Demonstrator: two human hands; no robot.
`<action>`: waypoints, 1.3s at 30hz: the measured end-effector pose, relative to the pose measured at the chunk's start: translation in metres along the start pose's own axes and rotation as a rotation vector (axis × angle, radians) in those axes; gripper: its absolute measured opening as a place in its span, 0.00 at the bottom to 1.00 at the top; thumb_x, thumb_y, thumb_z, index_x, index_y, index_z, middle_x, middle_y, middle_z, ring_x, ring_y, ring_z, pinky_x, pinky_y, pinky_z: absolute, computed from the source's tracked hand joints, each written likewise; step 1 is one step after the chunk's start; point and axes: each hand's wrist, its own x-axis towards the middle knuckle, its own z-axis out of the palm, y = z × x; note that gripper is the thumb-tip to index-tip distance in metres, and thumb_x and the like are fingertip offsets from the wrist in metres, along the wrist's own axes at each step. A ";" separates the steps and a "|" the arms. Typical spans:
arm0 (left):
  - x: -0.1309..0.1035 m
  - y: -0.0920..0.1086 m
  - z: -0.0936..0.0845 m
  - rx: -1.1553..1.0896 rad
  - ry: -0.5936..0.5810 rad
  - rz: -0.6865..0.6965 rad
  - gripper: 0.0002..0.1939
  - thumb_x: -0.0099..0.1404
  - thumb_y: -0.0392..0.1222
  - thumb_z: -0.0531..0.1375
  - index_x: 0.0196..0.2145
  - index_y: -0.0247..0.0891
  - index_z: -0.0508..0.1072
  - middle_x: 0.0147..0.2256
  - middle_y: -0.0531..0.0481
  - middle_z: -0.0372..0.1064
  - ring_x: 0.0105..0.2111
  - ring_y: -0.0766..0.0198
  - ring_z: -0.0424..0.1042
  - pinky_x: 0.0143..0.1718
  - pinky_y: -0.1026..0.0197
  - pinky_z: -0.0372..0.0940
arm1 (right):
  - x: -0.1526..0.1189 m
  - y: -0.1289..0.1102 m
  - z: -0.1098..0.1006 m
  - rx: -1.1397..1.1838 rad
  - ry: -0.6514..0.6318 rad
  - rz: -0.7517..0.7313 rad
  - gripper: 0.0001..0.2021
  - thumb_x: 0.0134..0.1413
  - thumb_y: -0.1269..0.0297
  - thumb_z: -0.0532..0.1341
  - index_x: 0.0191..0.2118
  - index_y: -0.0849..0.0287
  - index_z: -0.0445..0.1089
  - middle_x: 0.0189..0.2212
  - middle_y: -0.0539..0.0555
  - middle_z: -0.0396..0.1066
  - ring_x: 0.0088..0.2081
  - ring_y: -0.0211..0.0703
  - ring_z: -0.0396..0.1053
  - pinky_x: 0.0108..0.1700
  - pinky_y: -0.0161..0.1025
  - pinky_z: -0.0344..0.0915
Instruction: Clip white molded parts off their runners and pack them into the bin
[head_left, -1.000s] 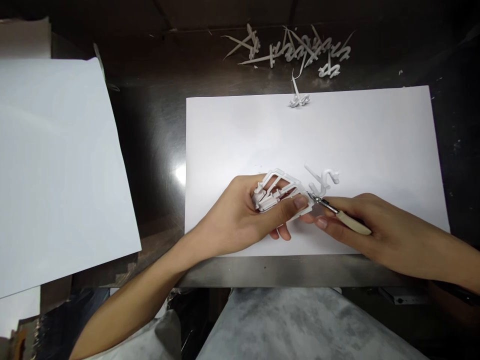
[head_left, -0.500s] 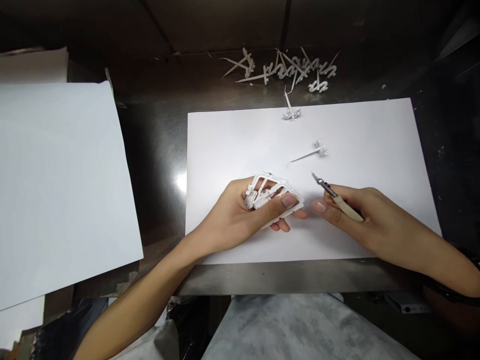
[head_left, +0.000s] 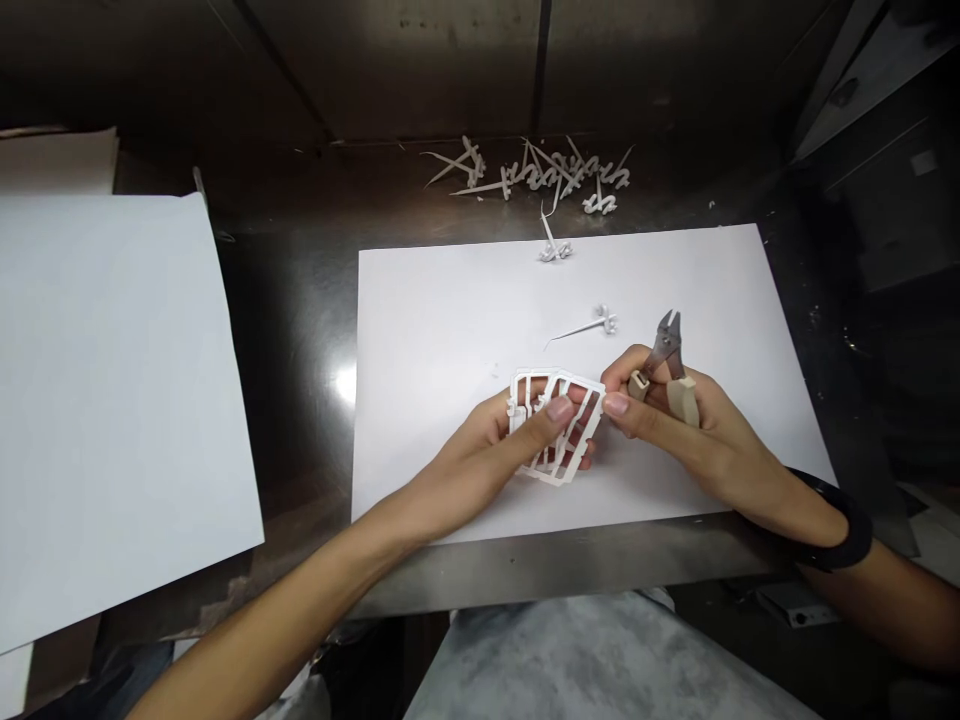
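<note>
My left hand holds a flat white plastic frame with several slots, its thumb pressed on top. My right hand has side cutters resting in it, jaws apart and pointing away from me. Its thumb and forefinger meet at the upper right corner of the frame. Just beyond the hands, a thin white plastic piece with a long spike lies on the white sheet. A similar white piece lies at the sheet's far edge.
Several spiky white scraps are heaped behind the sheet on the dark metal table. Large white sheets lie at the left. A dark metal wall stands at the back.
The frame has turned to face upward more flatly. My right hand has come to its corner, and the cutters have swung upright with their jaws showing apart. The whole view has shifted slightly.
</note>
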 end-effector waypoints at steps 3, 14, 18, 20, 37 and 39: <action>0.001 0.003 0.001 -0.231 -0.049 0.001 0.25 0.83 0.58 0.54 0.60 0.38 0.79 0.58 0.38 0.79 0.55 0.50 0.79 0.58 0.50 0.73 | 0.001 0.004 -0.007 0.075 0.036 0.018 0.13 0.79 0.54 0.65 0.41 0.55 0.71 0.31 0.48 0.59 0.32 0.39 0.56 0.35 0.40 0.55; -0.001 0.017 -0.003 -0.493 -0.036 -0.150 0.35 0.81 0.65 0.51 0.65 0.32 0.76 0.56 0.33 0.82 0.55 0.44 0.81 0.60 0.46 0.72 | 0.013 0.000 -0.029 0.063 0.058 0.005 0.08 0.74 0.63 0.65 0.39 0.55 0.70 0.31 0.48 0.59 0.33 0.41 0.57 0.37 0.40 0.53; -0.002 0.017 -0.001 -0.475 -0.042 -0.136 0.36 0.81 0.66 0.50 0.63 0.32 0.77 0.53 0.34 0.83 0.54 0.45 0.82 0.58 0.47 0.73 | 0.013 0.003 -0.027 0.077 0.048 0.016 0.07 0.73 0.63 0.64 0.39 0.56 0.70 0.31 0.48 0.58 0.32 0.41 0.56 0.37 0.40 0.52; -0.001 0.016 -0.001 -0.455 -0.045 -0.134 0.36 0.80 0.67 0.51 0.62 0.32 0.78 0.52 0.34 0.83 0.53 0.45 0.82 0.58 0.48 0.74 | 0.014 0.004 -0.026 0.087 0.045 0.021 0.07 0.73 0.63 0.64 0.39 0.56 0.70 0.31 0.49 0.58 0.32 0.41 0.56 0.36 0.40 0.52; 0.004 0.017 -0.007 -0.533 0.223 -0.078 0.07 0.77 0.31 0.58 0.44 0.31 0.76 0.34 0.49 0.68 0.24 0.71 0.70 0.20 0.72 0.69 | 0.019 -0.009 -0.040 1.117 0.093 -0.071 0.19 0.61 0.69 0.71 0.34 0.53 0.56 0.21 0.40 0.47 0.21 0.36 0.34 0.20 0.31 0.46; 0.006 0.021 -0.010 -0.602 0.216 -0.100 0.09 0.77 0.33 0.57 0.39 0.31 0.76 0.31 0.52 0.61 0.20 0.72 0.62 0.13 0.74 0.58 | 0.021 -0.006 -0.042 1.116 0.091 -0.147 0.20 0.62 0.68 0.70 0.35 0.52 0.55 0.21 0.40 0.47 0.21 0.37 0.31 0.19 0.31 0.43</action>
